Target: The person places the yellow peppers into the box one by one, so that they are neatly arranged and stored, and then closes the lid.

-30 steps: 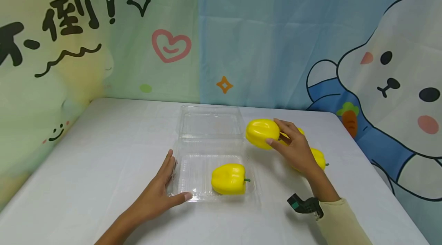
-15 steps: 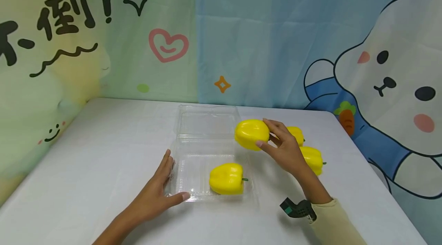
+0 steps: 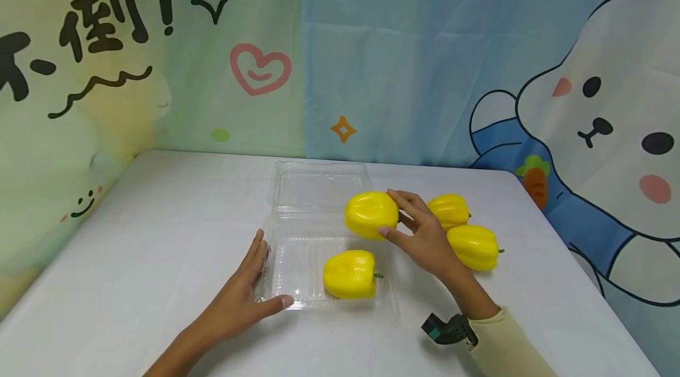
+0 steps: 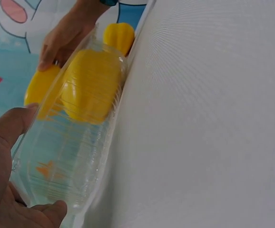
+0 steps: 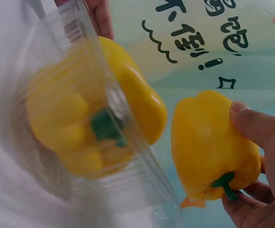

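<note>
Holding one pepper: clear tray.

bright even light, wrist views blurry

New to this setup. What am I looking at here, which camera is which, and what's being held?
No machine here: a person works with two bare hands, wearing three cameras. The wide picture comes from a head camera looking down at a white table. The other two come from cameras on each wrist, seen very close up.

On the table lies a clear plastic clamshell box, lid open, with one yellow pepper inside. Two more peppers lie on the table to the right.

The right hand grips a fourth pepper at the box's right edge; the right wrist view shows its green stem. The left hand rests against the box's near left corner, thumb along the front edge.
</note>
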`<state>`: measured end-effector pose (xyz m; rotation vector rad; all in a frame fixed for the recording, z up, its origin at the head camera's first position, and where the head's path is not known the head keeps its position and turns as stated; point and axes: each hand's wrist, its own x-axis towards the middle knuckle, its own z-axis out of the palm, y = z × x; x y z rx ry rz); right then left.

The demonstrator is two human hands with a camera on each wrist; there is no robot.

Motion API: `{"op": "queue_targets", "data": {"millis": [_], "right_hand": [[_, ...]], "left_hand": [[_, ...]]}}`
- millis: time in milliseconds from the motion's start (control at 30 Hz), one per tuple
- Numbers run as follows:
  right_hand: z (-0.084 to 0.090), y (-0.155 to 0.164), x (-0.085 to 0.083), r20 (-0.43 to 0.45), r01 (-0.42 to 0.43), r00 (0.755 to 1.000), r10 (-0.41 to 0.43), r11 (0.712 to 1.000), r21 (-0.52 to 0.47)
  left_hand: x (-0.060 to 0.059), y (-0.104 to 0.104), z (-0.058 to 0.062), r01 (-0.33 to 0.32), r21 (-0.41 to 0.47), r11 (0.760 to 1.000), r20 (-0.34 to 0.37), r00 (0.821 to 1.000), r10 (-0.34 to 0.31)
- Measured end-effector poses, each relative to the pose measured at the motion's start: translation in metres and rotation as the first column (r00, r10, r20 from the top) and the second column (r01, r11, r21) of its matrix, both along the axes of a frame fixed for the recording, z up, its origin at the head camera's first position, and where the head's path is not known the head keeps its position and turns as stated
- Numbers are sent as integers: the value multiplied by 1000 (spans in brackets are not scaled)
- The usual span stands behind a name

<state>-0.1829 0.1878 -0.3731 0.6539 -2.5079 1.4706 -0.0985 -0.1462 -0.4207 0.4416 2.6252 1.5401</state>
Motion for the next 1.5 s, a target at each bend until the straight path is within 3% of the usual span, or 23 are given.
{"op": "queue_targets", "data": {"millis": [333,700,1200,1500], "right_hand": [[-7,-12,3,-29,-75,997,73,995,-59],[-16,-19,4,35,-69,997,70,997,-15],[-23,-18,1,13,-101,995,100,992,75],[-23,-17,-1,50,-123,992,117,984,127]], "left_hand": [[0,1,3,6,-6,1000,-10,1000,-6],[-1,2,3,10,-8,1000,-10,1000,-10],[-1,3,2,11,-8,1000,-10,1000,-11],[0,2,0,-1,-17,1000,-20,1000,1]]}}
